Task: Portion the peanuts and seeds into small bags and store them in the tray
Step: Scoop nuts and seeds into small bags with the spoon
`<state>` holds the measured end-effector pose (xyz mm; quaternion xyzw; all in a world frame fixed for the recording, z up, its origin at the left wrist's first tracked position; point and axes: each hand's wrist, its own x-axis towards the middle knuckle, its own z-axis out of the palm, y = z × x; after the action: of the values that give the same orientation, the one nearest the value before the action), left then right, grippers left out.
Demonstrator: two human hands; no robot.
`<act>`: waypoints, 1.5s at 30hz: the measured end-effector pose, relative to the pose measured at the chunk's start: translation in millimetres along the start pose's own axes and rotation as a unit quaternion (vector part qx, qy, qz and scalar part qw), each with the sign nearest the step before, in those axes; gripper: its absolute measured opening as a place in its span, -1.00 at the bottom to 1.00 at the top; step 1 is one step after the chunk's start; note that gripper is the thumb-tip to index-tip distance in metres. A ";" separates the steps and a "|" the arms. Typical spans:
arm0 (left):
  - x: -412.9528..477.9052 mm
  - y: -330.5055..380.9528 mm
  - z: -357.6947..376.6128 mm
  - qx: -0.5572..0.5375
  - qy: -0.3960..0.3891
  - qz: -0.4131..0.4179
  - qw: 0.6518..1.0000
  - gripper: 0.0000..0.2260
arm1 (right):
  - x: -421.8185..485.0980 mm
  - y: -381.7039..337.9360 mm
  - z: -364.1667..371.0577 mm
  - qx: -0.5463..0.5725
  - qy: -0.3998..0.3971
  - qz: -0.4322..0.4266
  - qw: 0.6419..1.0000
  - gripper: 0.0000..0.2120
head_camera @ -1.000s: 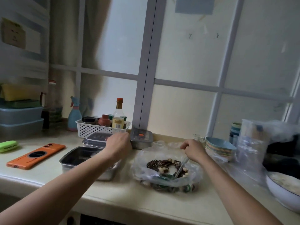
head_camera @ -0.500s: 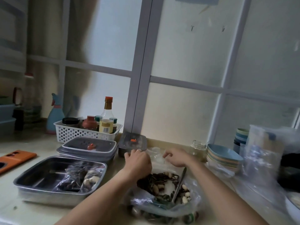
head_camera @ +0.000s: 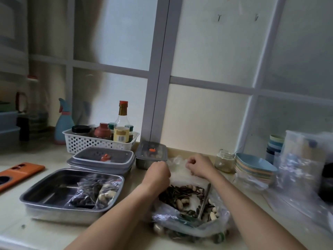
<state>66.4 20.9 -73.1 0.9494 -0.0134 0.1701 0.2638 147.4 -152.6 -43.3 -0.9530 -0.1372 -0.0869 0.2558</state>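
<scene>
— What is seen at the left of the frame?
— An orange phone case (head_camera: 19,173) is laid at the left edge of the surface (head_camera: 45,231). Farther back, a blue spray bottle (head_camera: 63,127) is stood just beside a white basket (head_camera: 86,143) packed with bottles and jars.

— And the tray?
— The steel tray (head_camera: 54,190) is set in the lower left. Two filled bags (head_camera: 91,193) are laid in its right half, one dark with seeds, one pale with peanuts. Behind it, lidded containers (head_camera: 102,159) are stacked, and a small steel box (head_camera: 151,154) is placed to their right, against the wall.

— How are the hands held?
— In the centre, a small clear bag (head_camera: 178,171) is held between both hands. The fingers of the left hand (head_camera: 158,175) are curled together and clamped on its left edge. Those of the right hand (head_camera: 200,166) are pinched on its right edge.

— Where are the loose peanuts and seeds found?
— Just below the hands, in the lower centre, a large open bag (head_camera: 212,228) is rested on the surface, with the peanuts and seeds (head_camera: 180,193) heaped inside. A spoon (head_camera: 204,201) is stood in the heap, its handle pointed up toward the right wrist.

— And to the right?
— A glass jar (head_camera: 224,162) is placed near the wall, with a stack of bowls (head_camera: 254,166) beside it. Crumpled clear plastic (head_camera: 297,159) is piled at the right edge.
</scene>
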 end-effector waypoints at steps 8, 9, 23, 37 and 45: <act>-3.6 17.0 -10.9 0.000 0.083 0.022 0.996 -0.75 | -27.2 6.3 -26.2 0.309 0.004 0.057 0.949 -0.82; -3.5 19.1 -11.7 -0.031 0.094 0.027 0.995 -0.71 | -35.5 1.3 -30.8 0.344 -0.021 0.042 0.938 -0.83; -11.1 19.9 -16.1 -0.496 0.031 0.002 0.868 -0.79 | -76.5 -10.6 -44.5 0.431 -0.188 -0.027 0.882 -0.67; -24.6 24.4 -20.4 -0.488 -0.022 -0.026 0.872 -0.73 | -74.8 -8.5 -42.3 0.452 -0.122 0.020 0.883 -0.85; -28.8 28.6 -20.4 -0.425 0.049 0.006 0.904 -0.81 | -73.8 -7.7 -39.3 0.447 -0.154 0.031 0.880 -0.91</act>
<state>29.5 4.7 -52.0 0.7374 -0.0774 0.1957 0.6418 71.4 -182.3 -23.5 -0.7423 -0.1692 0.1399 0.6331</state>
